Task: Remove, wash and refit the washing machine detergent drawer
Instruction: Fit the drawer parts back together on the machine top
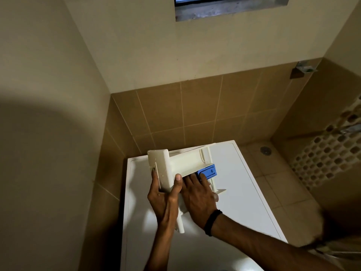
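L hand (164, 198) grips, R hand (197, 196) presses drawer (185, 163); crosswise, front left.

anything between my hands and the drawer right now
Nothing visible. The left hand grips the drawer by its front panel, and the right hand rests directly on its body beside the blue insert.

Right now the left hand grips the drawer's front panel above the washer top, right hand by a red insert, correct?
No: the head view shows the insert is blue, not red. The left hand does grip the drawer's front panel above the washer top, right hand by the insert.
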